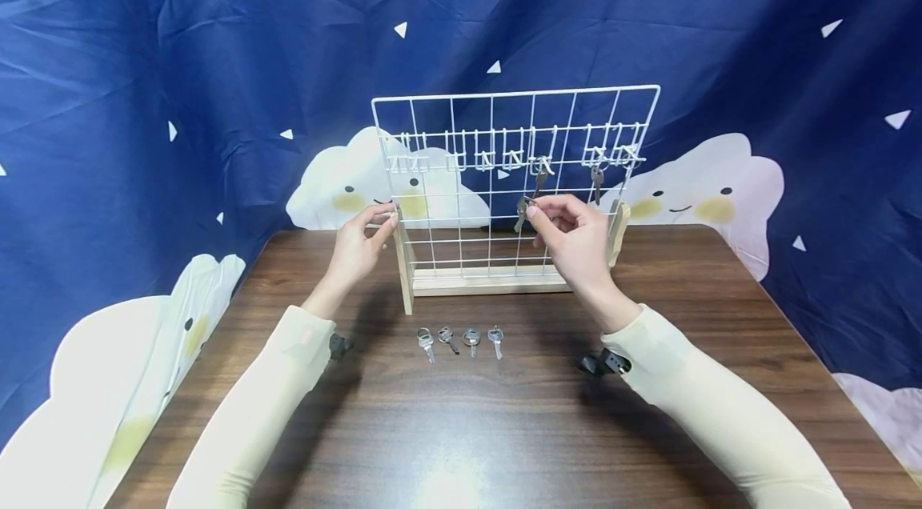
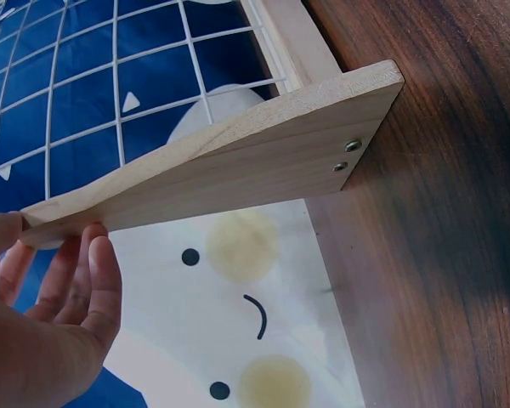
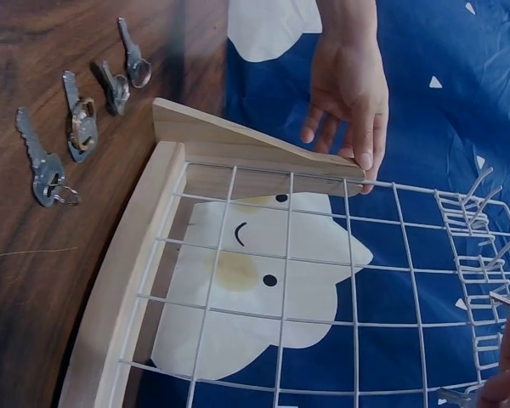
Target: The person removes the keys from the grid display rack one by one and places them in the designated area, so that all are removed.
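A right hand point(image 1: 576, 233), fingertips together, pinches one silver metal key point(image 1: 520, 218) at the white wire-grid rack point(image 1: 491, 193); the left hand point(image 1: 356, 249) grips its pale wooden side support point(image 1: 406, 269). Hanging appears underway, calling next for ring over white wire hook point(image 1: 513, 159). Four silver metal table keys point(image 1: 471, 339) lie before the rack; at least two hanging keys point(image 1: 597, 182) are on it.

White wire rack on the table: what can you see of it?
The white wire rack stands upright on the brown table. Its rectangular grid looks like coated metal, with a row of white hooks across the upper part, keys hanging from some. Pale, wooden-looking side supports and a base bar carry it; two screw heads show on the left support, whose top the left hand holds.
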Demonstrator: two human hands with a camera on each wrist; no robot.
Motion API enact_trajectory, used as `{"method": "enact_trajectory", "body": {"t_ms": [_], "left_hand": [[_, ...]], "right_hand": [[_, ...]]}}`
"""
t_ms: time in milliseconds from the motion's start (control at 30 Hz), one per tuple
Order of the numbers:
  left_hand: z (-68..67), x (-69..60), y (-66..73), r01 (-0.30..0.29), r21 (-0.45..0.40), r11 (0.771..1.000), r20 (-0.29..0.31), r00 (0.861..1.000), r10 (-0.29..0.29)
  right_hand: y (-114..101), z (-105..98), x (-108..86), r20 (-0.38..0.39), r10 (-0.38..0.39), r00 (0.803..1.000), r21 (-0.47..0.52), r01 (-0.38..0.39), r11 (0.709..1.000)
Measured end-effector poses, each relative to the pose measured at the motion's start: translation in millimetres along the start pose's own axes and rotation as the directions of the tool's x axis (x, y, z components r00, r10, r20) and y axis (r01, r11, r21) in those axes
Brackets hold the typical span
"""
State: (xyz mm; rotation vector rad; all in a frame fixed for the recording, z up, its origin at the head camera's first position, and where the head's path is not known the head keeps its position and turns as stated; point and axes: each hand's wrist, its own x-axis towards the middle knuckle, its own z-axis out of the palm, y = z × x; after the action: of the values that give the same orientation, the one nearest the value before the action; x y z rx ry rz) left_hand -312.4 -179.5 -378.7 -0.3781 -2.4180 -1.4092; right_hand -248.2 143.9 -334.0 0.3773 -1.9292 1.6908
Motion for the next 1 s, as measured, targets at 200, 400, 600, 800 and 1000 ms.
{"method": "enact_trajectory", "body": {"t_ms": [200, 400, 600, 800, 1000], "left_hand": [[0.3, 0.1, 0.0, 0.003, -0.001, 1.000, 0.001, 1.000, -0.003], [0.1, 0.2, 0.4, 0.007, 0.001, 1.000, 0.001, 1.000, -0.007], [0.4, 0.0, 0.3, 0.007, 0.000, 1.000, 0.002, 1.000, -0.007], [0.7, 0.1, -0.8, 0.001, 0.001, 1.000, 0.001, 1.000, -0.001], [0.4, 0.8, -1.3, 0.003, 0.009, 1.000, -0.003, 1.000, -0.003]], "right_hand": [[-17.5, -3.5, -10.3, 0.057, 0.041, 0.998, -0.059, -0.038, 0.998], [-30.0, -5.9, -17.5, 0.107, 0.098, 0.989, -0.079, -0.090, 0.993], [-14.1, -8.8, -20.4, 0.170, 0.173, 0.970, -0.126, -0.152, 0.980], [21.5, -12.0, -25.0, 0.215, 0.193, 0.958, -0.171, -0.157, 0.973], [31.8, -15.1, -33.3, 0.249, 0.247, 0.936, -0.214, -0.196, 0.957]]}}
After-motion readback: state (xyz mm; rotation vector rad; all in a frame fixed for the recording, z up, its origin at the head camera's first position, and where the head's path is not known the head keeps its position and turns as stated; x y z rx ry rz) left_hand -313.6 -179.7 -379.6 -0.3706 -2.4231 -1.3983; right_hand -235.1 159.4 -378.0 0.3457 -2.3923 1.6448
